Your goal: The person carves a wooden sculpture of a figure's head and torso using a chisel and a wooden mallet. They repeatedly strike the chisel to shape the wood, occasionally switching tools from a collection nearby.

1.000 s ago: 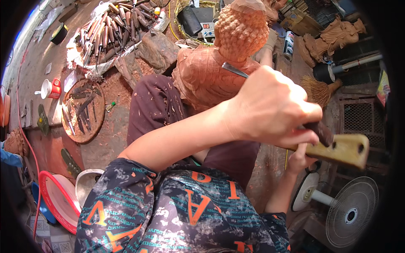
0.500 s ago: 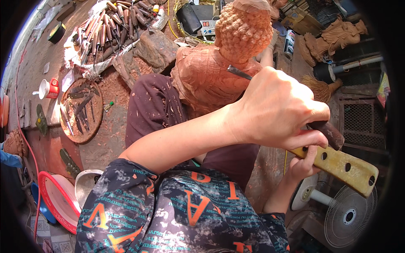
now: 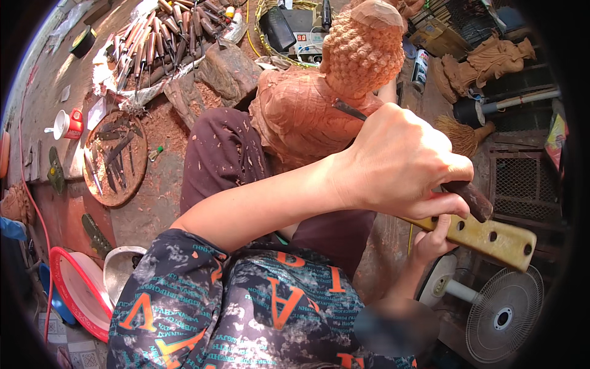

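A reddish carved wooden statue (image 3: 298, 117) with a knobbly, curl-covered head stands against my legs. My left hand (image 3: 399, 163), its arm reaching across to the right, is closed around a carving chisel (image 3: 476, 200) with a dark wooden handle. The chisel's metal blade points up-left at the statue's shoulder, below the neck; whether its edge touches the wood I cannot tell. Below the handle, my right hand (image 3: 432, 243) grips a flat yellow bar (image 3: 504, 243) with several round holes. The bar's inner end is hidden behind my left hand.
Many wooden-handled chisels (image 3: 157, 46) lie heaped at the upper left. A round board (image 3: 136, 178) holds several blades, with a red cup (image 3: 75, 125) beside it. A white fan (image 3: 501, 320) stands at the lower right; a smaller carved figure (image 3: 488, 61) lies at the upper right.
The yellow bar and my right hand have shifted slightly left. The statue appears a little farther right in the view, and the chisel still points at its shoulder. Both grips stay the same.
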`<state>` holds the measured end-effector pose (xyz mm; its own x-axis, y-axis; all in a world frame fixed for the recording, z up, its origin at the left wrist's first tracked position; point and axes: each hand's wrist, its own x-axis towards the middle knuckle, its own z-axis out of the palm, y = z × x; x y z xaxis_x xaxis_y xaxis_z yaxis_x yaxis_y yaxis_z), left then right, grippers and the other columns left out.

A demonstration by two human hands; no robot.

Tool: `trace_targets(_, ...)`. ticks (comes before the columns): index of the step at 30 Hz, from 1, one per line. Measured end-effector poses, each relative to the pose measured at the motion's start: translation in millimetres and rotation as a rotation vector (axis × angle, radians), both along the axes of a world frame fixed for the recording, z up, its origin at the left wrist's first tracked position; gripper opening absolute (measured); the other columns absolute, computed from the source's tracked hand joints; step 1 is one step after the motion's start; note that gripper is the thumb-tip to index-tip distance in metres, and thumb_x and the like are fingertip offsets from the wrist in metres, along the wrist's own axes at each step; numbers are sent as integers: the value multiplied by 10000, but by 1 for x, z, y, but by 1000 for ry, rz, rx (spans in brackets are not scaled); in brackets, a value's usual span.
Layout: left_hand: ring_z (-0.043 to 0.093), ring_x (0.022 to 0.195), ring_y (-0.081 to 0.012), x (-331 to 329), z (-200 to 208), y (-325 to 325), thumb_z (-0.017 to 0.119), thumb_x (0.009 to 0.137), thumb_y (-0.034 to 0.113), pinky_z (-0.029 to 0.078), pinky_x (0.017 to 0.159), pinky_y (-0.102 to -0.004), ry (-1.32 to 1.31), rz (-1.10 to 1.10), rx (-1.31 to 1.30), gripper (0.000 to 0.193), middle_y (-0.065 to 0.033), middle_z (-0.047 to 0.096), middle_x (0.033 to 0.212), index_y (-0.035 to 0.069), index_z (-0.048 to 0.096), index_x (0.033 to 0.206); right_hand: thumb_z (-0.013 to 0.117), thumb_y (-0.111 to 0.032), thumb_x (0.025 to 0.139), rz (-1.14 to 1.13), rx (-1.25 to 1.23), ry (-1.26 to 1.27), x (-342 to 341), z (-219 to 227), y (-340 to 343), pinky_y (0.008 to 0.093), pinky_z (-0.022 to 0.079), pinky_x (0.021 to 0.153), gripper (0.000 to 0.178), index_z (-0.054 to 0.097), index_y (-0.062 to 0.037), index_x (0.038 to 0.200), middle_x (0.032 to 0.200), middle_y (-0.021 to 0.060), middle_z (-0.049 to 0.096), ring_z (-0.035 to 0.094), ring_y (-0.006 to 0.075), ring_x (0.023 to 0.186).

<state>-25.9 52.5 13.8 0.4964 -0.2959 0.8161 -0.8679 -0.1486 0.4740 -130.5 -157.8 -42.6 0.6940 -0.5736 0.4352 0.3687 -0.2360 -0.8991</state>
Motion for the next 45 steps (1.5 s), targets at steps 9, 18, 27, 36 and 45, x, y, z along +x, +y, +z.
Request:
trace_targets(9, 598, 521, -244, -1, 1, 8, 678, 721, 497, 420, 452, -376, 1, -45, 21, 365, -43, 542, 533, 143, 603, 670, 626, -20, 839, -23, -349, 5, -7, -13, -8, 327, 446, 939, 400, 471, 24, 1205, 1241, 103, 515, 541, 174, 1099)
trace_targets(18, 594, 519, -244, 0, 0, 13, 680, 711, 507, 412, 443, -374, -6, -89, 13, 360, -37, 531, 527, 153, 615, 686, 658, -109, 778, -78, -476, 84, -11, -1, 0, 339, 446, 918, 463, 437, -10, 1173, 1108, 89, 521, 544, 175, 1002)
trace_targets(27, 584, 506, -248, -1, -2, 20, 678, 710, 525, 388, 421, -378, 3, -168, -5, 366, -33, 520, 519, 167, 609, 682, 772, -328, 754, -33, -421, 34, -17, 10, 14, 316, 465, 809, 528, 472, -42, 1082, 961, 77, 547, 563, 162, 859)
trace_targets(36, 580, 497, -239, -1, 1, 26, 679, 710, 515, 368, 407, -370, 8, -244, -96, 352, -25, 523, 512, 171, 607, 677, 823, -458, 688, -103, -539, -38, -26, 19, 15, 295, 479, 742, 692, 443, -43, 1091, 880, 60, 563, 563, 156, 805)
trace_targets(45, 577, 501, -250, -2, 1, 34, 676, 704, 494, 351, 405, -378, 27, -349, -135, 337, -30, 518, 511, 171, 596, 656, 751, -371, 761, -16, -535, 35, -44, 24, 4, 332, 467, 781, 591, 441, -23, 1125, 956, 84, 549, 555, 182, 865)
